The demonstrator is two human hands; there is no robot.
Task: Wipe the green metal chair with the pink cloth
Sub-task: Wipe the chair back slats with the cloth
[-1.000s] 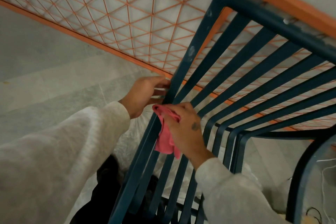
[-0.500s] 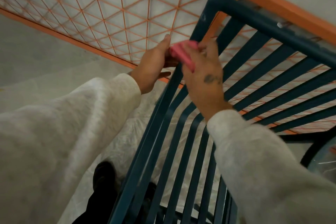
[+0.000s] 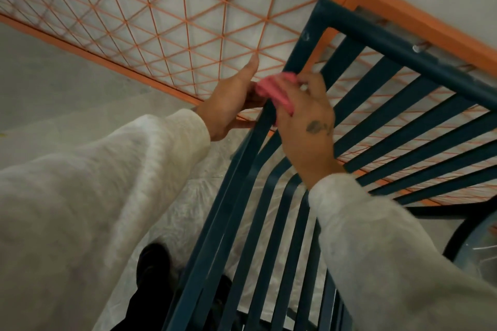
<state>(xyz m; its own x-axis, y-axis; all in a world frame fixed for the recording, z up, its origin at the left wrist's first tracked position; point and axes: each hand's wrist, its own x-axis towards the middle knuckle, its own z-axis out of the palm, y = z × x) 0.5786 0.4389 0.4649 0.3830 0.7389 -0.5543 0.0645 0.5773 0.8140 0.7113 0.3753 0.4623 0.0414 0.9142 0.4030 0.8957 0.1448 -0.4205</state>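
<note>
The dark green metal chair (image 3: 382,35) with slatted bars fills the centre and right. My right hand (image 3: 306,121) grips the pink cloth (image 3: 274,91) wrapped round the chair's left frame bar, a little below the top corner. My left hand (image 3: 231,102) grips the same bar from the left, right beside the cloth, with its thumb sticking up. Its fingers are hidden behind the bar.
An orange metal frame with a triangular wire mesh (image 3: 166,16) stands right behind the chair. Crinkled plastic sheeting (image 3: 193,212) covers the floor under the chair. My dark shoe (image 3: 153,260) stands beside the chair. A round dark-rimmed object (image 3: 462,236) sits at the right edge.
Both hands slid up the chair's left frame bar from its middle to near the top corner, carrying the pink cloth along. In the last half second they barely moved.
</note>
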